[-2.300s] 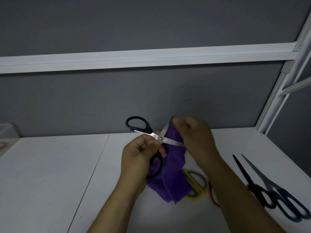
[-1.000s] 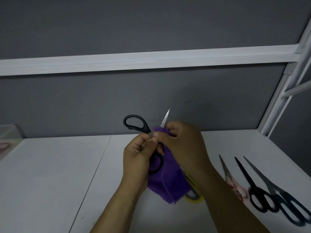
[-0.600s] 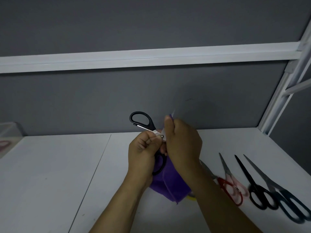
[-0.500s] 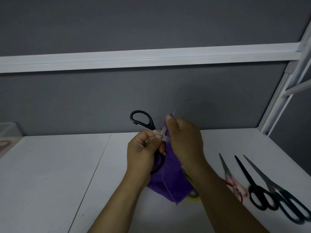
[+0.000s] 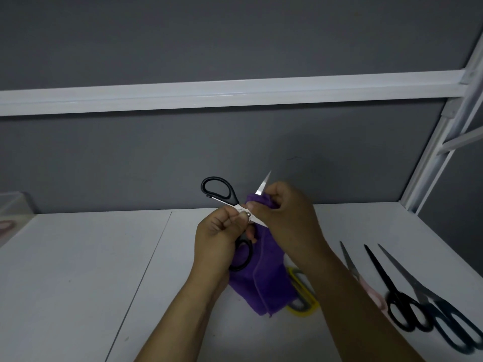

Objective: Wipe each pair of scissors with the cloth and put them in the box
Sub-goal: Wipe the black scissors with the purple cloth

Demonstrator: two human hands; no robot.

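Open black scissors (image 5: 219, 190) held over the worktop (image 5: 78, 270), one blade in a purple cloth (image 5: 264, 278).
The left hand (image 5: 217, 239) grips them at the pivot. The right hand (image 5: 287, 218) pinches the cloth round a blade; the tip sticks out above it. Below that hand lies a yellow pair (image 5: 303, 304); to its right, a pink pair (image 5: 373, 293), a black pair (image 5: 394, 296) and a blue pair (image 5: 428, 299).
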